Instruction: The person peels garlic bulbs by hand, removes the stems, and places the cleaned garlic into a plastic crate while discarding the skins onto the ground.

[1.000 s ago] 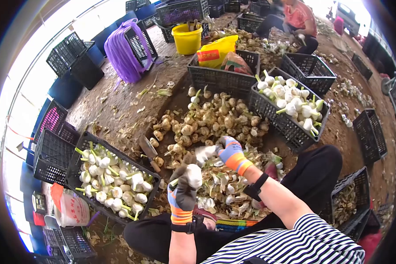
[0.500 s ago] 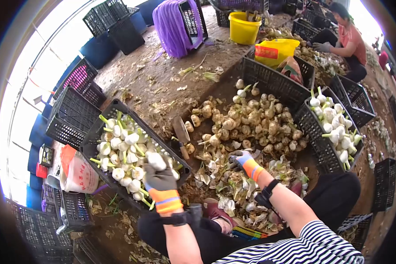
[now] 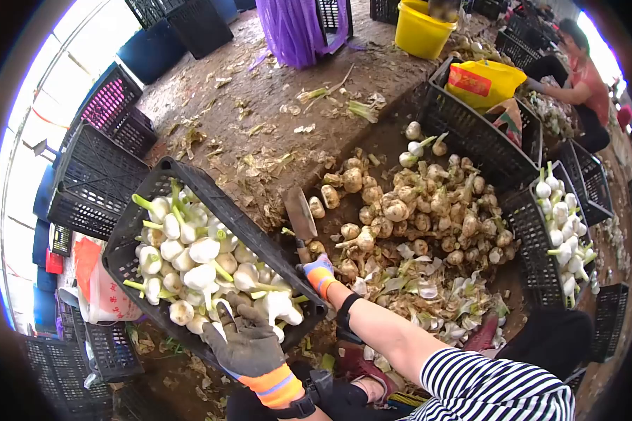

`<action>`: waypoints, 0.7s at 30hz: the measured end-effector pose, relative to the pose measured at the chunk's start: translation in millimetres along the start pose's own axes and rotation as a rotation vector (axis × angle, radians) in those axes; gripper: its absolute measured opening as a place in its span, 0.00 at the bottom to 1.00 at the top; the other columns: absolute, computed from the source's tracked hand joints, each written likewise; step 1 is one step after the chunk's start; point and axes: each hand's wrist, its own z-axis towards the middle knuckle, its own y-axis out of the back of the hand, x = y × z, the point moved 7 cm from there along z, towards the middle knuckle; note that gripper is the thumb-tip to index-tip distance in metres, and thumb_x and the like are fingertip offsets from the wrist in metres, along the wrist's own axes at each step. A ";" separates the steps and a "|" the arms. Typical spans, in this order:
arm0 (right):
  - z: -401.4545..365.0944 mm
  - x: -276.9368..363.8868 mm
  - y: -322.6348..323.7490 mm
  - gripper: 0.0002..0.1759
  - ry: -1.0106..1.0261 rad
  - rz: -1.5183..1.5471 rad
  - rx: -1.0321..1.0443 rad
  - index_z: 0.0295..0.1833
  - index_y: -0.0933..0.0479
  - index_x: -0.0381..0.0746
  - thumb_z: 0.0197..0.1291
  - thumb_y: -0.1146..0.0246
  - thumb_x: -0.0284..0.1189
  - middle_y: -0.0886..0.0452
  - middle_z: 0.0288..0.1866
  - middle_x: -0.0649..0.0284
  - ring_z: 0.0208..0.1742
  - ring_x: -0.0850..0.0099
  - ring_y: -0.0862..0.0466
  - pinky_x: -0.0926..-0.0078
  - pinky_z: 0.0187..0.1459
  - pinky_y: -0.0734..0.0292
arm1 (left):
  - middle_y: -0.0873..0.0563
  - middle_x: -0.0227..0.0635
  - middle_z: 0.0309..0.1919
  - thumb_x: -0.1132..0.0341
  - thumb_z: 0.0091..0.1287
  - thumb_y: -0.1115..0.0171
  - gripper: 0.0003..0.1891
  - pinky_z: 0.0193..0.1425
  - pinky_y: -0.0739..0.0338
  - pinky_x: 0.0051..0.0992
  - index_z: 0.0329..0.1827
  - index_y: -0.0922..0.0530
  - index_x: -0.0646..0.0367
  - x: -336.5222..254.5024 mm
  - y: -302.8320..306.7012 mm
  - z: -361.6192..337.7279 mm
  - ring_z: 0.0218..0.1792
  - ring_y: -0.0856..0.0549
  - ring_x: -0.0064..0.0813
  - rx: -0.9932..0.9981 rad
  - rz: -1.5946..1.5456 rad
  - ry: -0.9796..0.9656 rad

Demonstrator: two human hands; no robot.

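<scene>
Deposit step, apparently: left hand (image 3: 249, 344), fingers spread and empty, hovered over the crate (image 3: 214, 196) of peeled garlic (image 3: 203, 249). The right hand (image 3: 319, 272) reached the knife (image 3: 300, 210), its fingers' state indiscernible; a firm handle grip was needed.

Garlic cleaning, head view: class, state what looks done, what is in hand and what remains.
Done: white cleaned bulbs lie in the left crate and a right crate; peelings are heaped nearby. In hand: the left hand spreads open over the left crate; the right hand is by the knife. Left: a large pile of dirty bulbs.
</scene>
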 end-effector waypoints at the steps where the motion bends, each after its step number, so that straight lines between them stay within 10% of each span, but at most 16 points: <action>1: 2.1 -4.3 -0.9 0.33 0.012 0.035 0.024 0.52 0.25 0.33 0.42 0.26 0.39 0.18 0.48 0.49 0.49 0.56 0.18 0.66 0.50 0.24 | 0.28 0.51 0.59 0.57 0.64 0.36 0.28 0.52 0.18 0.39 0.57 0.36 0.68 1.1 -1.3 0.2 0.56 0.23 0.41 0.010 0.025 -0.010; 5: 1.8 2.1 20.1 0.16 0.278 0.505 0.211 0.48 0.21 0.35 0.51 0.35 0.24 0.17 0.35 0.68 0.35 0.79 0.23 0.79 0.38 0.26 | 0.26 0.44 0.58 0.54 0.66 0.39 0.26 0.53 0.20 0.40 0.57 0.34 0.65 1.8 4.6 6.2 0.55 0.21 0.37 -0.050 0.076 -0.057; 9: -7.4 112.2 53.4 0.18 0.666 0.207 0.209 0.50 0.20 0.35 0.54 0.34 0.31 0.15 0.36 0.56 0.38 0.73 0.18 0.74 0.42 0.25 | 0.25 0.42 0.57 0.55 0.68 0.42 0.24 0.54 0.21 0.38 0.58 0.33 0.64 4.6 0.4 6.4 0.54 0.21 0.36 -0.026 0.163 -0.123; 13: 6.3 177.1 51.7 0.30 0.568 -0.229 0.423 0.57 0.24 0.36 0.53 0.34 0.43 0.17 0.45 0.50 0.45 0.59 0.17 0.68 0.49 0.25 | 0.23 0.42 0.52 0.52 0.68 0.43 0.26 0.51 0.20 0.31 0.61 0.34 0.61 2.3 -6.8 4.8 0.50 0.21 0.33 -0.038 0.226 -0.168; 14: 32.2 154.7 33.4 0.34 0.673 -0.513 0.105 0.60 0.27 0.40 0.51 0.34 0.47 0.20 0.51 0.49 0.52 0.57 0.20 0.66 0.55 0.27 | 0.24 0.42 0.52 0.54 0.69 0.44 0.24 0.52 0.20 0.32 0.59 0.33 0.62 1.8 -2.0 6.6 0.52 0.22 0.33 -0.045 0.200 -0.154; 21: 7.7 50.8 7.8 0.23 0.759 -0.856 0.207 0.54 0.23 0.55 0.51 0.43 0.24 0.33 0.61 0.53 0.61 0.53 0.28 0.59 0.57 0.27 | 0.23 0.40 0.52 0.55 0.71 0.47 0.22 0.56 0.26 0.27 0.61 0.32 0.61 19.3 -16.7 -12.0 0.52 0.23 0.29 0.004 0.440 -0.186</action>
